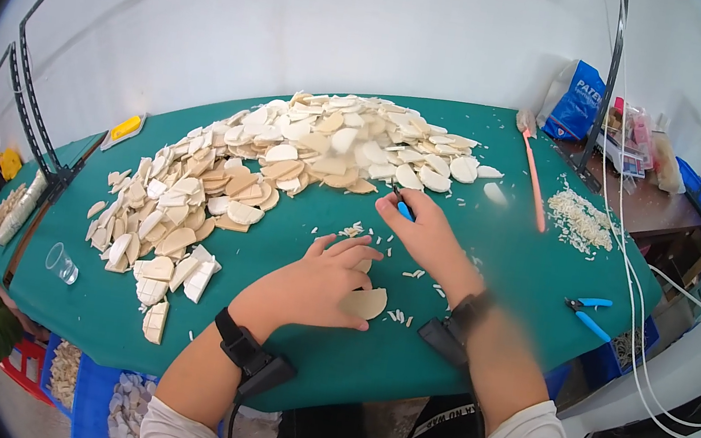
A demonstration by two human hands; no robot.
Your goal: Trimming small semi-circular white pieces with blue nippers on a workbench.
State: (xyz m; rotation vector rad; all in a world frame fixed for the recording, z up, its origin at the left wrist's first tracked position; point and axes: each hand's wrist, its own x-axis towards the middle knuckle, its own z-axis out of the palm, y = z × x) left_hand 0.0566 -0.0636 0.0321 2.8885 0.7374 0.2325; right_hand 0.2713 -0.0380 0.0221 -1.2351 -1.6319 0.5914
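Observation:
Near the table's front edge, my left hand (314,284) grips a flat, half-round cream piece (367,303) between thumb and fingers. My right hand (435,242) is closed on a pair of nippers with blue handles (405,211); the dark tip points away from me, and the palm hides the rest. Small white slivers (355,230) lie between and around both hands. Beyond them spreads a large heap of similar cream and white flat pieces (324,148), some scored into strips at its near left end. A second pair of blue-handled nippers (592,316) rests at the right.
The table has a green cover (253,340). An orange-handled brush (535,182) and a pile of small slivers (581,219) lie at right, near hanging white cables (629,276). A clear cup (63,263) lies far left. Blue bins (93,402) stand below.

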